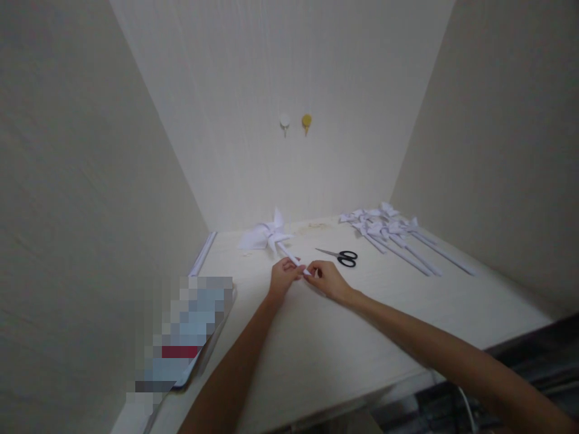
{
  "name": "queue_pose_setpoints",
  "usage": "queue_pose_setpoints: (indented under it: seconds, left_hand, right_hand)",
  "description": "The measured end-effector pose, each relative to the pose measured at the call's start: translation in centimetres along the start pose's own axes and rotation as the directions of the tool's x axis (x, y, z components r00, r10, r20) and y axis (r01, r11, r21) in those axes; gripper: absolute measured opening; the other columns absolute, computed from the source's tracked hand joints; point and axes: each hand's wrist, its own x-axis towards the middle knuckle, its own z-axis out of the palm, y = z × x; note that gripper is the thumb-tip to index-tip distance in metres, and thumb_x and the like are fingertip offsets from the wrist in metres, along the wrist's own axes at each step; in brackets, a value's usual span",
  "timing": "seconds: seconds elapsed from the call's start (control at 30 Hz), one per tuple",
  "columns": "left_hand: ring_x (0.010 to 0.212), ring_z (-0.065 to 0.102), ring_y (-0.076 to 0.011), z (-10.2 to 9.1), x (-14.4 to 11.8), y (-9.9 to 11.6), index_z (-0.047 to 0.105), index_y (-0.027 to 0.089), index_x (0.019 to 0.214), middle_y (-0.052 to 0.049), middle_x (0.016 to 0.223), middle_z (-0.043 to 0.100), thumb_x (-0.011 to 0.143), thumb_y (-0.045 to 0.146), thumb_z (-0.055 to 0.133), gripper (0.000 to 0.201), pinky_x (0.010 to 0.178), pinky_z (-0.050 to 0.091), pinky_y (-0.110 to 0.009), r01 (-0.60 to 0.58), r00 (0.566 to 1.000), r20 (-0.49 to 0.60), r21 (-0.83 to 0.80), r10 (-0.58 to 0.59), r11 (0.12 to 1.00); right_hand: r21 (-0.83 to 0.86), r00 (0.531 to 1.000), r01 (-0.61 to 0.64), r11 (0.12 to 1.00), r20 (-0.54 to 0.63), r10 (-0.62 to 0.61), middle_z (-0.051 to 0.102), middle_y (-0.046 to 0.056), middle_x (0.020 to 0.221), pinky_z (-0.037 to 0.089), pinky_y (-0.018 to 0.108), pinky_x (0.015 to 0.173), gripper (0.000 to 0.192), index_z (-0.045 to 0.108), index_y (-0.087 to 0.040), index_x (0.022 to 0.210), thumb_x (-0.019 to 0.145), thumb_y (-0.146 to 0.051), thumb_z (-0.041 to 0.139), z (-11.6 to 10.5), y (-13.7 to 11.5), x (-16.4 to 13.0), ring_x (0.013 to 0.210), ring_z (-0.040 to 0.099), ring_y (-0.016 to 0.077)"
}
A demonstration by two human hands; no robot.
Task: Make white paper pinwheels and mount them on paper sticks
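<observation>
Two bare hands are meeting over the pale table (344,337), the left hand (283,278) and the right hand (326,279) both pinching the lower end of the white stick of a paper pinwheel (266,235), whose folded head is lying on the tabletop just beyond the fingers. Black-handled scissors (340,256) are lying just beyond the right hand, a row of finished pinwheels (393,235) is resting farther right, and two small hooks (295,123) are hanging on the back wall.
</observation>
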Motion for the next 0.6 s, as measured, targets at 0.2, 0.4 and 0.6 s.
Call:
queue_pose_setpoints:
  seconds: [0.2, 0.4, 0.6]
  left_hand:
    - [0.053, 0.057, -0.0108, -0.2, 0.0, 0.4, 0.054, 0.012, 0.08, -0.003, 0.067, 0.06, 0.058, 0.029, 0.061, 0.029, 0.047, 0.042, -0.019, 0.028, 0.999, -0.015, -0.008, -0.028, 1.0]
    - [0.051, 0.056, -0.0104, -0.5, 0.3, 0.0, 0.054, 0.012, 0.079, -0.002, 0.062, 0.059, 0.059, 0.028, 0.059, 0.026, 0.048, 0.041, -0.02, 0.027, 0.999, 0.031, -0.018, -0.027, 0.999]
    - [0.05, 0.056, -0.0107, -0.4, 0.2, 0.2, 0.055, 0.012, 0.077, -0.001, 0.06, 0.059, 0.058, 0.027, 0.059, 0.024, 0.048, 0.041, -0.021, 0.018, 0.999, 0.034, -0.007, -0.018, 1.0]
  right_hand:
    - [-0.179, 0.999, 0.02, 0.984, -0.044, -0.028, 0.055, 0.0, 0.055, 0.031, 0.019, 0.047, 0.013, 0.057, -0.014, 0.06, 0.067, -0.023, 0.051, -4.5, -0.1, 0.9, 0.05, 0.045, 0.0099]
    - [-0.345, 0.973, -0.185, 0.92, -0.193, 0.123, 0.055, 0.001, 0.054, 0.033, 0.021, 0.047, 0.021, 0.057, -0.015, 0.063, 0.067, -0.033, 0.049, -13.7, 3.9, -2.2, 0.048, 0.047, 0.0116]
    - [-0.435, 0.869, -0.488, 0.757, -0.326, 0.373, 0.057, 0.004, 0.054, 0.037, 0.025, 0.048, 0.026, 0.055, -0.016, 0.061, 0.062, -0.041, 0.05, -21.7, 11.1, -9.5, 0.046, 0.05, 0.0152]
